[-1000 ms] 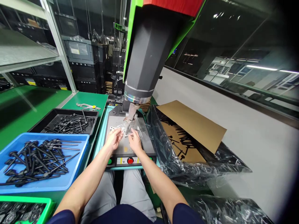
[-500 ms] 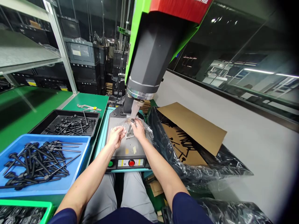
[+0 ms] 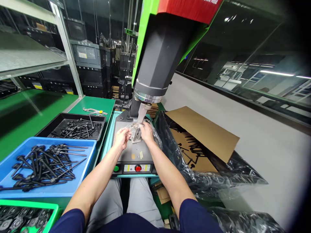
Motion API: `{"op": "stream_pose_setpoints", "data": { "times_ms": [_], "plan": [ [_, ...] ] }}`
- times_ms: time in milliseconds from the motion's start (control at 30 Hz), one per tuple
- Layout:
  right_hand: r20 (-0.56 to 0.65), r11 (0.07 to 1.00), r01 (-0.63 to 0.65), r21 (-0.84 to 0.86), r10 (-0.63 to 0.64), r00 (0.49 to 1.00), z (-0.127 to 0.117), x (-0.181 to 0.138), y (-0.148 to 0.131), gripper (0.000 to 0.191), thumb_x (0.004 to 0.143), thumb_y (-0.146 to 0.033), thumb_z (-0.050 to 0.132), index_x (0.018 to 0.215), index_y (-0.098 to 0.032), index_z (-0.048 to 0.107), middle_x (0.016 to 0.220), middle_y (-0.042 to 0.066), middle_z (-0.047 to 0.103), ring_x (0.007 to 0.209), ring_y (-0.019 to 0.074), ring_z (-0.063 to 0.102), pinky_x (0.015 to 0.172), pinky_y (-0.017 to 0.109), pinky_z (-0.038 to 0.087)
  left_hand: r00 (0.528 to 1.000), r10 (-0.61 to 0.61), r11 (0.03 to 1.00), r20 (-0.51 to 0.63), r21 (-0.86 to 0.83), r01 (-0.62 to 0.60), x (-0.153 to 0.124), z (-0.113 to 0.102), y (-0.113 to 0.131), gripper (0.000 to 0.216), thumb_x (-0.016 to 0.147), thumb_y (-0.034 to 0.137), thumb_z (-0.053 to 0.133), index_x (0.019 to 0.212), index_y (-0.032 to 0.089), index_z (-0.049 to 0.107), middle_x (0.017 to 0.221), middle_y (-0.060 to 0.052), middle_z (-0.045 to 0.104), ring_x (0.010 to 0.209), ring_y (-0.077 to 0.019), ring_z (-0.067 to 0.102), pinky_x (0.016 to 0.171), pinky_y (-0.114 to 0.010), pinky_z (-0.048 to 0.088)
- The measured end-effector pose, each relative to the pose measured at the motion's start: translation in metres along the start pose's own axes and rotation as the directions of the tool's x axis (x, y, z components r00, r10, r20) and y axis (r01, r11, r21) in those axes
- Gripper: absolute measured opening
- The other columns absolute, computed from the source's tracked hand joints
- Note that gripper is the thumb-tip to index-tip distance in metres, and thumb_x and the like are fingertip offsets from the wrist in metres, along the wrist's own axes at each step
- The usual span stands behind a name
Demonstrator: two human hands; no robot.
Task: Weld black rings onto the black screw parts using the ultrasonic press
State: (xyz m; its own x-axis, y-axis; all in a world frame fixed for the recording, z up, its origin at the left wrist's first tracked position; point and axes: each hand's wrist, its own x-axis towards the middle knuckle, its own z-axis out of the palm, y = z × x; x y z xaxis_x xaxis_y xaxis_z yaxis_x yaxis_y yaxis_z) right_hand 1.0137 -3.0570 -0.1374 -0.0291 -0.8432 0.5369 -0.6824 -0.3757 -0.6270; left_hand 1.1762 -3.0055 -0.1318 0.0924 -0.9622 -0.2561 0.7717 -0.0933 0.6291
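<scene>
Both my hands reach onto the grey plate (image 3: 136, 153) of a press machine, under its metal horn (image 3: 143, 111). My left hand (image 3: 122, 137) pinches the left edge of a small clear plastic bag (image 3: 133, 127). My right hand (image 3: 147, 131) has its fingers closed on the bag's right side, close to a small metal fixture (image 3: 136, 135) below the horn. What is inside the bag cannot be made out.
A blue tray (image 3: 80, 176) of black threaded rods sits at my left, with a black tray (image 3: 100, 127) of similar rods behind it and a green bin (image 3: 52, 213) at the lower left. A cardboard box (image 3: 206, 136) lined with black plastic stands at the right. Green (image 3: 116, 168) and red (image 3: 138, 168) buttons front the machine.
Both hands have moved forward with the clear bag, from the middle of the plate up to the fixture under the horn. The view has shifted slightly.
</scene>
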Motion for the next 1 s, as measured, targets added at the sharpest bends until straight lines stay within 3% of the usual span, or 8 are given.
{"op": "stream_pose_setpoints", "data": {
  "times_ms": [133,300,467,567,633,733,867,1000],
  "plan": [
    [0.173,0.944,-0.201,0.262,0.159,0.972,-0.011,-0.05,-0.005,0.031,0.084,-0.043,0.059,0.103,-0.02,0.068,0.091,0.006,0.072,0.078,0.0197,0.064,0.076,0.034,0.051,0.999,0.036,0.998,-0.04,0.061,-0.033,0.003,-0.004,-0.003,0.019,0.071,0.014,0.074,0.079,0.014,0.057,0.071,-0.002,0.067,0.053,-0.0074,0.062,0.046,-0.014,0.046],
    [0.568,0.64,-0.562,0.525,0.228,0.791,-0.017,-0.111,-0.023,0.043,0.075,-0.053,0.071,0.099,-0.018,0.068,0.081,0.003,0.071,0.06,0.012,0.058,0.053,0.024,0.045,0.995,0.039,0.989,-0.094,0.146,-0.025,0.003,-0.025,-0.013,0.017,0.073,0.016,0.073,0.081,0.014,0.058,0.075,-0.002,0.067,0.057,-0.0072,0.063,0.049,-0.015,0.045],
    [0.487,0.504,-0.531,0.681,0.23,0.843,-0.022,-0.12,-0.041,0.043,0.071,-0.05,0.078,0.101,-0.02,0.068,0.087,0.003,0.071,0.064,0.0104,0.059,0.058,0.024,0.05,0.985,0.027,0.966,-0.169,0.257,0.018,-0.033,-0.063,-0.016,0.026,0.073,0.025,0.077,0.091,0.014,0.061,0.087,-0.006,0.07,0.066,-0.0107,0.067,0.057,-0.02,0.051],
    [0.466,0.465,-0.52,0.716,0.237,0.853,-0.02,-0.115,-0.047,0.043,0.071,-0.05,0.079,0.101,-0.02,0.067,0.085,0.002,0.07,0.062,0.0097,0.059,0.057,0.024,0.052,0.996,-0.077,0.885,0.044,0.464,0.048,-0.074,-0.085,-0.018,0.037,0.069,0.03,0.081,0.099,0.014,0.067,0.091,-0.008,0.072,0.075,-0.0154,0.07,0.062,-0.023,0.054],
    [0.468,0.454,-0.524,0.72,0.24,0.851,-0.016,-0.113,-0.051,0.044,0.071,-0.05,0.078,0.1,-0.02,0.066,0.084,0.002,0.069,0.06,0.0094,0.057,0.055,0.024,0.051,0.967,-0.162,0.8,0.198,0.601,0.011,-0.1,-0.097,-0.02,0.038,0.069,0.031,0.082,0.099,0.014,0.069,0.087,-0.008,0.073,0.073,-0.0158,0.07,0.064,-0.024,0.055],
    [0.496,0.448,-0.545,0.708,0.234,0.836,-0.008,-0.116,-0.06,0.047,0.073,-0.05,0.078,0.107,-0.021,0.064,0.089,0.003,0.069,0.061,0.0107,0.059,0.056,0.026,0.054,0.958,-0.15,0.774,0.244,0.632,-0.039,-0.123,-0.107,-0.019,0.036,0.07,0.031,0.081,0.099,0.014,0.068,0.083,-0.008,0.074,0.066,-0.0149,0.069,0.062,-0.026,0.055],
    [0.552,0.452,-0.58,0.677,0.21,0.807,-0.008,-0.124,-0.068,0.058,0.075,-0.048,0.078,0.124,-0.025,0.056,0.107,0.006,0.069,0.074,0.0144,0.067,0.065,0.03,0.058,0.997,0.031,0.88,0.076,0.471,-0.064,-0.11,-0.113,0.01,0.035,0.07,0.026,0.082,0.096,0.011,0.063,0.081,-0.008,0.072,0.062,-0.0148,0.069,0.06,-0.027,0.056],
    [0.577,0.484,-0.592,0.644,0.2,0.792,-0.021,-0.131,-0.068,0.058,0.072,-0.051,0.081,0.118,-0.022,0.059,0.095,0.005,0.071,0.07,0.0132,0.066,0.063,0.027,0.055,0.941,0.265,0.938,-0.211,0.283,-0.201,-0.074,-0.113,0.065,0.034,0.079,0.021,0.076,0.105,0.012,0.057,0.089,-0.009,0.071,0.064,-0.0116,0.069,0.066,-0.025,0.058]
  ]
}}
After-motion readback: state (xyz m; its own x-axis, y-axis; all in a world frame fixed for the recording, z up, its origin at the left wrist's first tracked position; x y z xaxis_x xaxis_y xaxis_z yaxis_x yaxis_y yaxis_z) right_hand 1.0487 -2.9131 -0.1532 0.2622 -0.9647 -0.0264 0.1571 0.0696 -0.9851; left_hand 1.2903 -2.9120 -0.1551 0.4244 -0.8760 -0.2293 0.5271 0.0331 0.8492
